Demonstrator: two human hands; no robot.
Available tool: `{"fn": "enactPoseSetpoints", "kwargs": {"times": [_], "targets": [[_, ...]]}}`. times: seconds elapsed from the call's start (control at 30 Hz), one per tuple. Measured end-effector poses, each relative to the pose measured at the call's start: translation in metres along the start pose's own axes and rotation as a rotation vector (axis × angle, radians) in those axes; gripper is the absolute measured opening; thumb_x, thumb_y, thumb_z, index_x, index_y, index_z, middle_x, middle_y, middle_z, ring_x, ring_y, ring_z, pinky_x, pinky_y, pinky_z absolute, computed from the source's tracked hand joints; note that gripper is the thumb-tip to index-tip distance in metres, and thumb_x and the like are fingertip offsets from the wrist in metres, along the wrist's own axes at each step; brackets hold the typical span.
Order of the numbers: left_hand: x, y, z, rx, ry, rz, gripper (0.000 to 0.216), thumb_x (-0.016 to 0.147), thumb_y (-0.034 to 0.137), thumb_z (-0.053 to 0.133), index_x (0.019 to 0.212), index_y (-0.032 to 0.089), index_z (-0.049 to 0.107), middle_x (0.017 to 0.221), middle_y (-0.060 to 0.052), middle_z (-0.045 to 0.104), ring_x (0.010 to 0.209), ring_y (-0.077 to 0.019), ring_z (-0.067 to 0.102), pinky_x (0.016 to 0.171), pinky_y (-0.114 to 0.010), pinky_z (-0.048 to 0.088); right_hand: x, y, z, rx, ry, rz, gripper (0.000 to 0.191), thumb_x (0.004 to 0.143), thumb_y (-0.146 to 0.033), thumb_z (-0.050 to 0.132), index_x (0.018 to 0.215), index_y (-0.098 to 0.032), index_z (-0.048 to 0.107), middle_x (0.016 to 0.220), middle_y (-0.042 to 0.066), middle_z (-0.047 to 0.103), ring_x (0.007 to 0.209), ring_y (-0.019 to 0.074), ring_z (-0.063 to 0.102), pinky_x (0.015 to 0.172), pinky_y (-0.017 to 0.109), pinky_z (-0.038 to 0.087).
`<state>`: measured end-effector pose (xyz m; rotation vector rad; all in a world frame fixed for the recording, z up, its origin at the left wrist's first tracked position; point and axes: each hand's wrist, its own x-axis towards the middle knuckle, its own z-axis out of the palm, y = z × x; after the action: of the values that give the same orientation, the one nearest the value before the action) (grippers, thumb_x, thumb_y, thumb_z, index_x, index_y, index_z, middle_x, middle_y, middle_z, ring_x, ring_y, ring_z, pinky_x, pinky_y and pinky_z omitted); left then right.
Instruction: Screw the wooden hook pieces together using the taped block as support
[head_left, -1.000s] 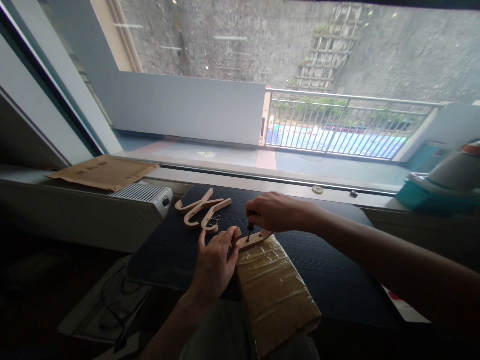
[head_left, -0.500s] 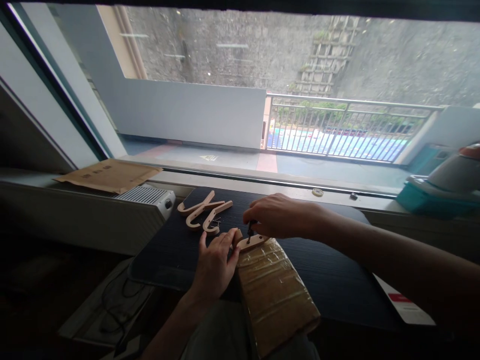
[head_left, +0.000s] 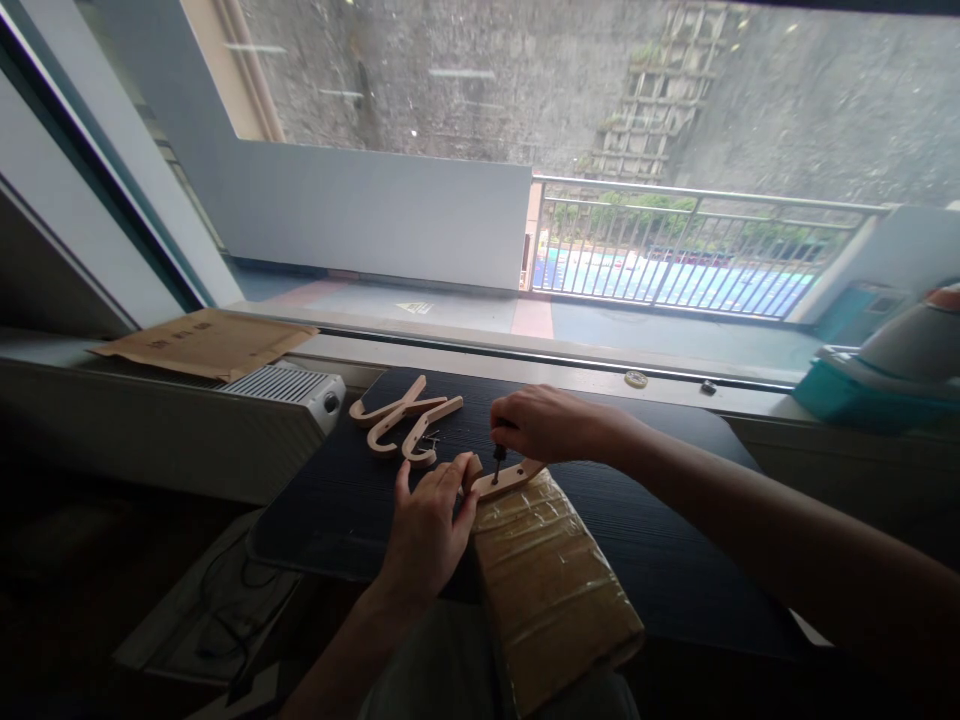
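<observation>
A pale wooden hook [head_left: 506,481] with dark screw holes lies on the far end of a tape-wrapped cardboard box [head_left: 555,585]. My left hand [head_left: 429,525] is closed on the hook's curved end. In my right hand [head_left: 544,420] is a screwdriver [head_left: 500,455], held upright, its tip in one of the holes. My fingers cover most of its handle. Left of the hands, several more wooden hooks [head_left: 429,428] lie on the dark table, with a few small screws [head_left: 431,438] beside them.
The black table [head_left: 322,520] stands against the window sill. On the left are a radiator [head_left: 292,388] and a brown paper envelope [head_left: 202,340]. A roll of tape [head_left: 636,379] and a small dark object [head_left: 708,387] rest on the sill, with a teal container [head_left: 840,395] farther right.
My right hand has shifted and turned slightly, so more of the screwdriver shaft shows. The left hand still grips the hook. The camera view has moved a little.
</observation>
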<state>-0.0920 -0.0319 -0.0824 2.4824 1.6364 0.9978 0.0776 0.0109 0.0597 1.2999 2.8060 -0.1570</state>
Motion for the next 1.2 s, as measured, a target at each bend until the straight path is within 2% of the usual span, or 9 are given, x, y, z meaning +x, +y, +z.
{"fn": "enactPoseSetpoints", "kwargs": {"times": [0.1, 0.23, 0.43, 0.63, 0.77, 0.93, 1.0, 1.1, 1.2], "targets": [[0.000, 0.001, -0.002, -0.003, 0.003, -0.004, 0.033, 0.086, 0.020, 0.047, 0.118, 0.020, 0.050, 0.102, -0.007, 0.067, 0.095, -0.0221, 0.063, 0.105, -0.055, 0.022, 0.000, -0.007, 0.000, -0.069, 0.000, 0.057, 0.029, 0.090, -0.031, 0.040, 0.091, -0.016, 0.065, 0.081, 0.006, 0.067, 0.069, 0.0154, 0.057, 0.056, 0.024, 0.032], [-0.002, 0.003, -0.005, -0.008, -0.001, -0.011, 0.032, 0.086, 0.021, 0.046, 0.118, 0.020, 0.050, 0.102, -0.007, 0.067, 0.095, -0.0221, 0.063, 0.105, -0.056, 0.022, -0.006, -0.014, -0.011, -0.149, -0.059, 0.090, 0.032, 0.091, -0.035, 0.039, 0.088, -0.016, 0.065, 0.081, 0.007, 0.067, 0.069, 0.0157, 0.058, 0.058, 0.025, 0.034], [-0.002, 0.002, -0.004, -0.009, 0.010, 0.006, 0.033, 0.087, 0.022, 0.046, 0.119, 0.019, 0.050, 0.108, -0.008, 0.066, 0.099, -0.0226, 0.062, 0.105, -0.056, 0.021, -0.014, -0.014, -0.028, -0.111, -0.132, -0.110, 0.019, 0.084, -0.019, 0.048, 0.093, -0.019, 0.065, 0.085, 0.004, 0.066, 0.070, 0.0127, 0.055, 0.058, 0.024, 0.032], [-0.001, -0.001, 0.000, -0.004, 0.013, 0.014, 0.032, 0.087, 0.022, 0.045, 0.119, 0.019, 0.050, 0.108, -0.009, 0.066, 0.099, -0.0228, 0.062, 0.105, -0.056, 0.022, -0.007, -0.014, -0.024, -0.054, -0.098, -0.231, 0.020, 0.085, -0.014, 0.047, 0.091, -0.015, 0.066, 0.087, 0.006, 0.066, 0.072, 0.0125, 0.054, 0.059, 0.024, 0.033], [-0.002, -0.002, 0.000, -0.001, -0.004, 0.007, 0.032, 0.087, 0.022, 0.045, 0.119, 0.018, 0.049, 0.104, -0.008, 0.067, 0.097, -0.0222, 0.062, 0.104, -0.056, 0.022, 0.000, -0.010, -0.014, -0.008, -0.038, -0.161, 0.021, 0.087, -0.017, 0.044, 0.085, -0.013, 0.064, 0.080, 0.005, 0.065, 0.066, 0.0120, 0.053, 0.056, 0.024, 0.032], [-0.001, 0.000, -0.003, 0.004, -0.025, -0.006, 0.033, 0.087, 0.020, 0.046, 0.120, 0.017, 0.048, 0.103, -0.008, 0.067, 0.097, -0.0214, 0.062, 0.106, -0.055, 0.020, 0.006, -0.005, -0.001, -0.044, 0.036, 0.078, 0.027, 0.090, -0.028, 0.042, 0.087, -0.012, 0.064, 0.078, 0.008, 0.066, 0.065, 0.0141, 0.055, 0.055, 0.025, 0.032], [-0.001, 0.001, -0.004, 0.004, -0.031, -0.003, 0.033, 0.086, 0.021, 0.047, 0.120, 0.018, 0.048, 0.106, -0.008, 0.066, 0.099, -0.0218, 0.061, 0.106, -0.056, 0.019, 0.007, -0.006, 0.001, -0.080, 0.047, 0.127, 0.029, 0.090, -0.029, 0.041, 0.087, -0.012, 0.064, 0.078, 0.008, 0.066, 0.066, 0.0150, 0.056, 0.054, 0.025, 0.032], [0.000, 0.002, -0.006, 0.006, -0.039, -0.004, 0.036, 0.084, 0.022, 0.051, 0.119, 0.019, 0.049, 0.105, -0.007, 0.067, 0.099, -0.0225, 0.061, 0.106, -0.056, 0.018, 0.006, -0.013, -0.004, -0.132, 0.046, 0.143, 0.031, 0.091, -0.031, 0.041, 0.084, -0.013, 0.066, 0.078, 0.008, 0.066, 0.065, 0.0151, 0.057, 0.054, 0.026, 0.033], [-0.001, 0.003, -0.007, 0.018, -0.023, 0.001, 0.036, 0.083, 0.020, 0.051, 0.119, 0.019, 0.049, 0.105, -0.008, 0.067, 0.098, -0.0229, 0.061, 0.106, -0.057, 0.019, 0.001, -0.019, -0.015, -0.129, -0.021, 0.053, 0.030, 0.089, -0.033, 0.045, 0.083, -0.015, 0.067, 0.076, 0.005, 0.066, 0.065, 0.0138, 0.056, 0.057, 0.025, 0.033]]}}
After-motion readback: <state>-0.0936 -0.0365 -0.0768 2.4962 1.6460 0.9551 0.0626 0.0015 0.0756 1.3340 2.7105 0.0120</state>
